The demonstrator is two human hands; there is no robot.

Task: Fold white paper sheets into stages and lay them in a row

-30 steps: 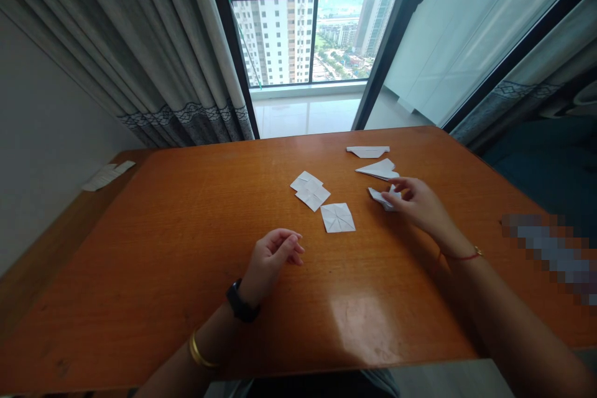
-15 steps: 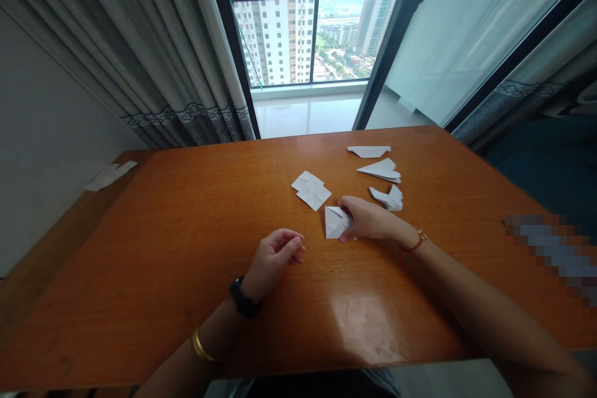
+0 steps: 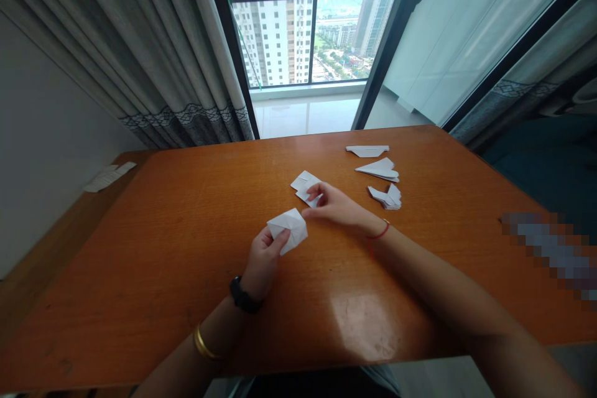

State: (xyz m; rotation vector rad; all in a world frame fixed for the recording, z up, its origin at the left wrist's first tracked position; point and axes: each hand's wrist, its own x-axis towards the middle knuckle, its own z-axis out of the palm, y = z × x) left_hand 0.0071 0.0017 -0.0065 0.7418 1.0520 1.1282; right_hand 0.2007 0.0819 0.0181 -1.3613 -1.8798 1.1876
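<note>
My left hand [image 3: 263, 260] is closed on a white folded paper square [image 3: 290, 229], its thumb across the creased face. The square is tilted and shows fold lines meeting near its middle. Just to its right is my right hand [image 3: 329, 204], thumb and fingers apart, holding nothing. Its fingers are over a second folded paper piece [image 3: 304, 181], made of offset squares, and hide its right part. Whether they touch that piece I cannot tell.
A column of folded white paper lies at the table's far right: a flat boat-like shape [image 3: 367, 151], a paper plane [image 3: 380, 169] and a bent, winged shape [image 3: 386, 197]. Other paper [image 3: 109, 177] lies at the far left. A blurred patch [image 3: 545, 249] covers something on the right.
The folded paper square has passed from my right hand on the table into my left hand. My right hand has moved left and let go of it.
</note>
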